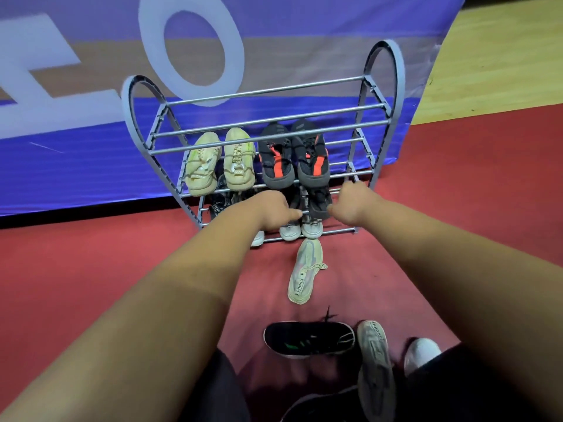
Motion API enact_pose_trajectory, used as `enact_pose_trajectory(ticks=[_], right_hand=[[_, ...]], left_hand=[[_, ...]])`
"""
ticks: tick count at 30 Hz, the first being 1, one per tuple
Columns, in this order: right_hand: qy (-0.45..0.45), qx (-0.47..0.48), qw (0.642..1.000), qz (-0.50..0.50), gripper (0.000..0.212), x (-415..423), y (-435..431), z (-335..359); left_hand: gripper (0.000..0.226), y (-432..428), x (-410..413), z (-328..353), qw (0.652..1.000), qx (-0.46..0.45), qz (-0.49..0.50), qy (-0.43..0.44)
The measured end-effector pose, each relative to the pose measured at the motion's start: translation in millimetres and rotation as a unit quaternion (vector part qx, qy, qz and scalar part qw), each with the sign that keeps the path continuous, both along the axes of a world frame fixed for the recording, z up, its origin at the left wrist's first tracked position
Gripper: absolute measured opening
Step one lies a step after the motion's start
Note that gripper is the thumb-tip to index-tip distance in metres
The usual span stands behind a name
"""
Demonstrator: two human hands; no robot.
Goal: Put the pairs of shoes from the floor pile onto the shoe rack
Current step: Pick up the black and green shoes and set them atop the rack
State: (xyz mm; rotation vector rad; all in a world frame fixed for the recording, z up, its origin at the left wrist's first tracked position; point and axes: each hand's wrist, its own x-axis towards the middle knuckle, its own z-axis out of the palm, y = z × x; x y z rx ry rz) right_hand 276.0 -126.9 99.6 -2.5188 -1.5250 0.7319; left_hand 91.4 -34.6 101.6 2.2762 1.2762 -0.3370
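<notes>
The grey shoe rack (268,92) stands against a blue banner, and its top tier is bare. On the second tier sit a cream pair (219,159) and a black pair with red stripes (292,156). Both my arms reach to the third tier. My left hand (274,211) and my right hand (350,204) each grip one shoe of a dark pair (318,204) resting on the bars between them. Another dark shoe (217,205) lies to the left on that tier. Pale grey shoes (300,231) sit on the bottom tier.
On the red floor lie a cream shoe (306,272) just before the rack, a black shoe with green marks (307,338), a second cream shoe (376,360) and a white shoe tip (422,353). My dark-clothed knees fill the bottom edge. Wooden floor (493,65) lies beyond the banner.
</notes>
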Motion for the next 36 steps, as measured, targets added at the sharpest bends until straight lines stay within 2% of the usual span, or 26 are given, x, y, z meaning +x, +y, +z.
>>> enact_pose_trajectory(ticks=[3, 6, 9, 13, 16, 20, 23, 26, 30, 33, 36], right_hand=[[-0.014, -0.068, 0.996, 0.059, 0.036, -14, -25, 4], [-0.006, -0.113, 0.990, 0.083, 0.039, -24, -44, -14], [0.012, -0.137, 0.988, 0.078, 0.035, -32, -65, -51], [0.037, -0.176, 0.983, 0.038, 0.046, -33, -96, -124], [0.063, -0.207, 0.976, 0.020, 0.048, -39, -121, -173], [0.047, -0.240, 0.969, 0.029, 0.034, -51, -151, -229], [0.032, -0.256, 0.965, 0.045, 0.047, -57, -169, -264], [0.048, -0.262, 0.961, 0.080, 0.048, -68, -178, -277], [0.045, -0.247, 0.962, 0.109, 0.045, -84, -180, -290], [-0.013, -0.234, 0.969, 0.073, 0.050, -87, -178, -303], [-0.106, -0.235, 0.966, -0.004, 0.045, -79, -175, -313]], left_hand=[[0.058, -21, -5, 1, 0.998, -0.046, -0.030, 0.036], [0.051, -44, -7, -19, 0.996, -0.091, 0.007, 0.004], [0.044, -69, -11, -67, 0.989, -0.143, 0.038, -0.008], [0.038, -105, -24, -154, 0.979, -0.193, 0.059, 0.033], [0.048, -133, -38, -214, 0.976, -0.192, 0.060, 0.081], [0.039, -165, -57, -266, 0.975, -0.169, 0.047, 0.139], [0.041, -186, -81, -299, 0.963, -0.206, 0.050, 0.169], [0.045, -195, -101, -326, 0.947, -0.244, 0.132, 0.162], [0.050, -186, -99, -334, 0.921, -0.259, 0.279, 0.089], [0.050, -174, -96, -343, 0.876, -0.275, 0.395, 0.031], [0.060, -164, -101, -367, 0.811, -0.301, 0.499, -0.046]])
